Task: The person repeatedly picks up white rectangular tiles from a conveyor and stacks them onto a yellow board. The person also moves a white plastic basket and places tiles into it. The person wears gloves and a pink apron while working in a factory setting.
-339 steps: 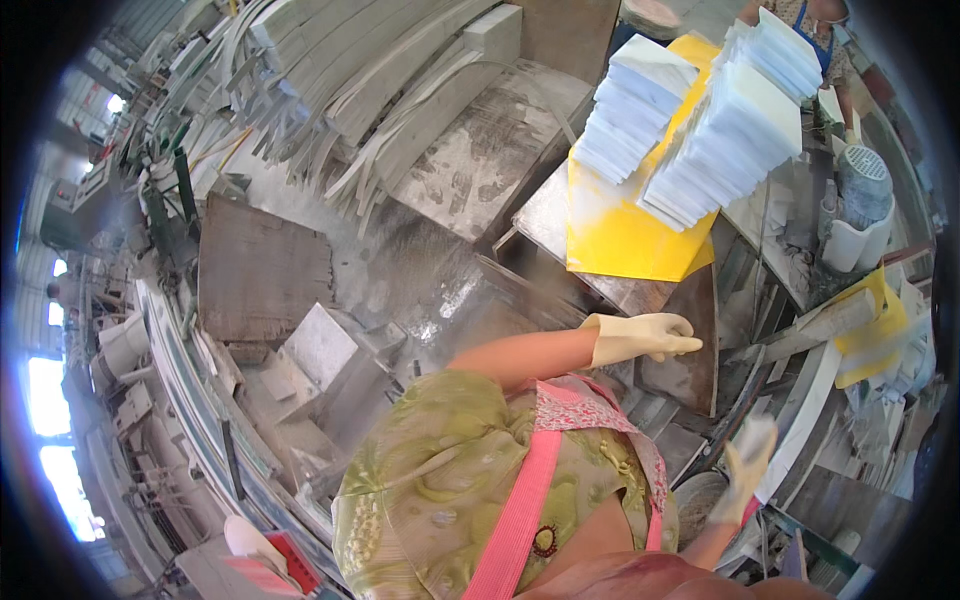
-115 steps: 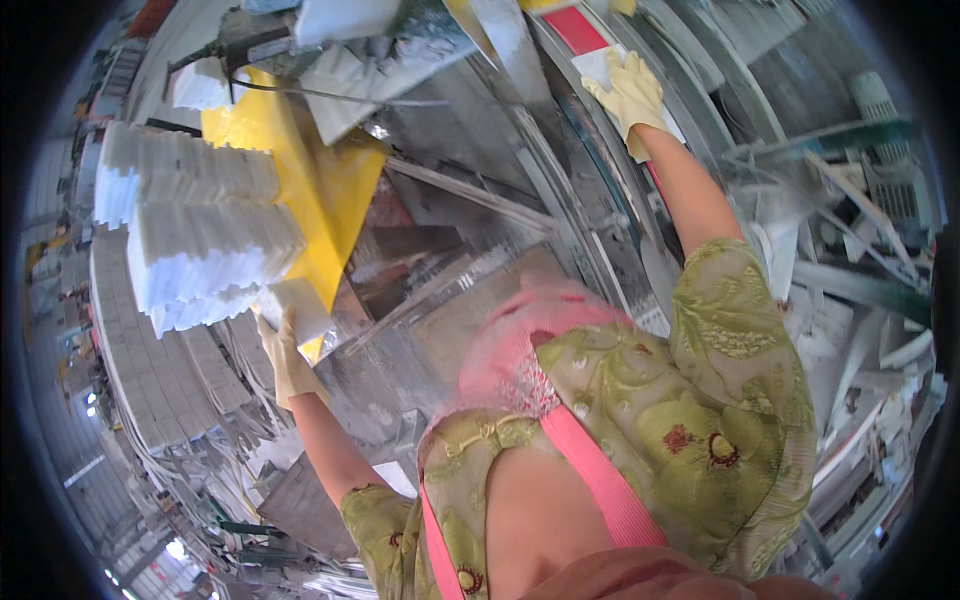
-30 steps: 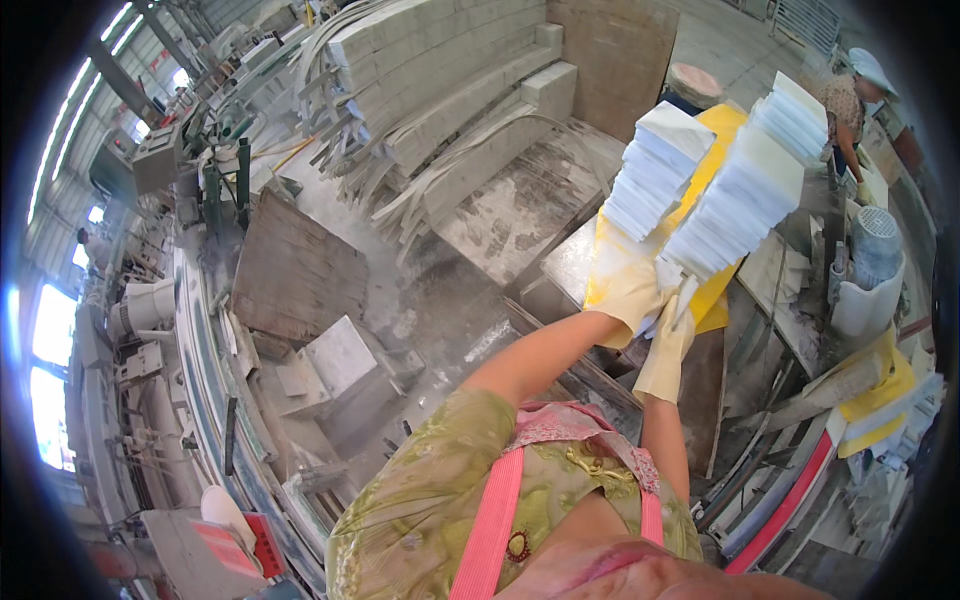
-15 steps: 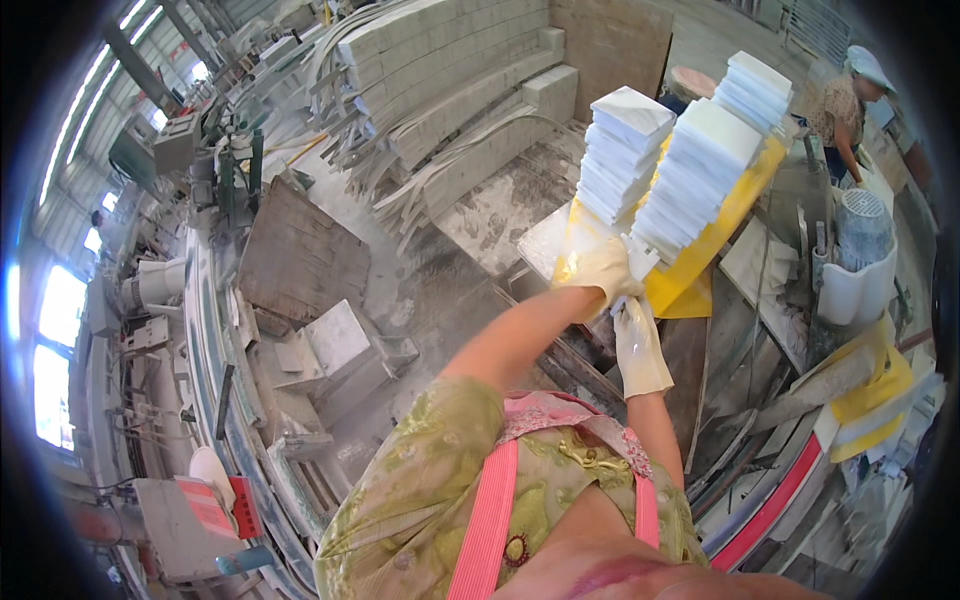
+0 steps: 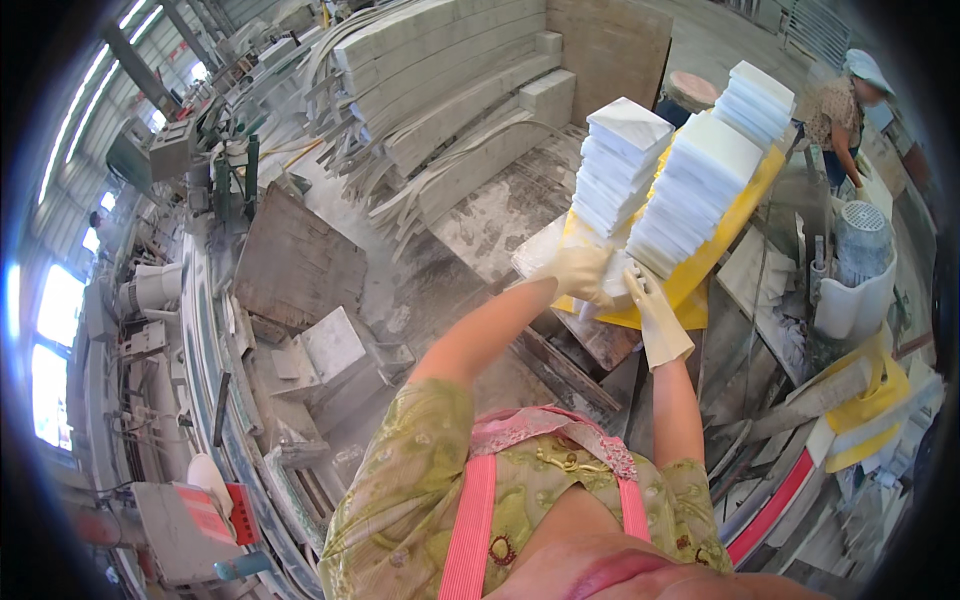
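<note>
My left hand (image 5: 583,274), in a cream rubber glove, is closed on the left side of a small white stone tile (image 5: 617,282). On that tile's right side, my right hand (image 5: 648,292) in a matching glove grips with bent fingers. The glove partly hides the tile. Just beyond my hands stand a left stack of white tiles (image 5: 620,165), a larger middle stack (image 5: 695,190) and a farther stack (image 5: 755,105). A yellow sheet (image 5: 690,300) lies under them and shows along their right side and near edge.
Long grey stone slabs (image 5: 440,60) are piled at the far left of the stacks. A brown board (image 5: 300,255) leans at left. To the right stand a white container (image 5: 858,295) and a blue-grey perforated cylinder (image 5: 862,235). Another person (image 5: 840,110) bends at far right.
My hands have drawn slightly nearer to me and apart, with the right hand turned more upright beside the tile. The white tile now shows between them. The stacks look unchanged.
</note>
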The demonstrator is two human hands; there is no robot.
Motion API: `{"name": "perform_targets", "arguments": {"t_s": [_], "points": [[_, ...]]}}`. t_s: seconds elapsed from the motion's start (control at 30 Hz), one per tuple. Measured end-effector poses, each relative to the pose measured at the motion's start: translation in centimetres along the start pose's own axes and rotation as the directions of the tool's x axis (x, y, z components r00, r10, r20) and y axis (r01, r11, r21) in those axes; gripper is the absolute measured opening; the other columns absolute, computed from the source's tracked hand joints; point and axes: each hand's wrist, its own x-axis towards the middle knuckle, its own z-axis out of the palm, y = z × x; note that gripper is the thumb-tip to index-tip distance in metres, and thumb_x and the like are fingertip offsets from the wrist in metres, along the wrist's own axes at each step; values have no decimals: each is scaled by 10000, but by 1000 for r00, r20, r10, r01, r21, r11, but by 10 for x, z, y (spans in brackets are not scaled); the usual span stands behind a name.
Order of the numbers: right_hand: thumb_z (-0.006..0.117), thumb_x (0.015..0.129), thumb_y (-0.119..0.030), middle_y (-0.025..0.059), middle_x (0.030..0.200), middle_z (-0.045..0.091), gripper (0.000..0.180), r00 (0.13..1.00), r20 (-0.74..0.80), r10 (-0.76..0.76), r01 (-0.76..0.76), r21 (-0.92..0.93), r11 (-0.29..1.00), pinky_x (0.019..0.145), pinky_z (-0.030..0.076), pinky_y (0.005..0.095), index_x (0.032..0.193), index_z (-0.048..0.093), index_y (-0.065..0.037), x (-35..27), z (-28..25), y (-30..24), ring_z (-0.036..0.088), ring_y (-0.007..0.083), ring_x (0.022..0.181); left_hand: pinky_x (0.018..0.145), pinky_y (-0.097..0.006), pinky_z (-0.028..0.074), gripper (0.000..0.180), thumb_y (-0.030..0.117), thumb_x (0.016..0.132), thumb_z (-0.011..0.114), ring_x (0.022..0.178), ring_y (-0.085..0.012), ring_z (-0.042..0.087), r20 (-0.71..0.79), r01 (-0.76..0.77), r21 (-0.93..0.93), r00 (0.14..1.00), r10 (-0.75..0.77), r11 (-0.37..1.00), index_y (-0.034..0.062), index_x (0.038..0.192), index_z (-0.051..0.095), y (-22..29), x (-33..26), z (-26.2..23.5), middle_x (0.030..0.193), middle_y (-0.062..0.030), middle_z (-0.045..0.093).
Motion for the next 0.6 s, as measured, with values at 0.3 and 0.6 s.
{"name": "perform_targets", "arguments": {"t_s": [0.3, 0.6], "points": [[606, 1008, -294, 132, 1482, 499, 595, 995, 67, 76, -87, 195, 977, 1184, 286, 349, 1467, 461, 55, 15, 4, 11, 451, 205, 1370, 1091, -382, 442, 1334, 378, 676, 910, 1353, -319, 487, -456, -365, -885, 809, -372, 291, -30, 1599, 38, 10, -49, 88, 1523, -250, 415], [556, 1037, -363, 120, 1524, 462, 621, 999, 5, 48, -48, 269, 962, 1197, 259, 349, 1501, 430, 29, 10, 16, 25, 408, 218, 1409, 1157, -409, 318, 1114, 515, 889, 677, 1391, -375, 434, -540, -377, -830, 726, -425, 411, -103, 1570, 48, 10, -31, 116, 1518, -289, 396]]}}
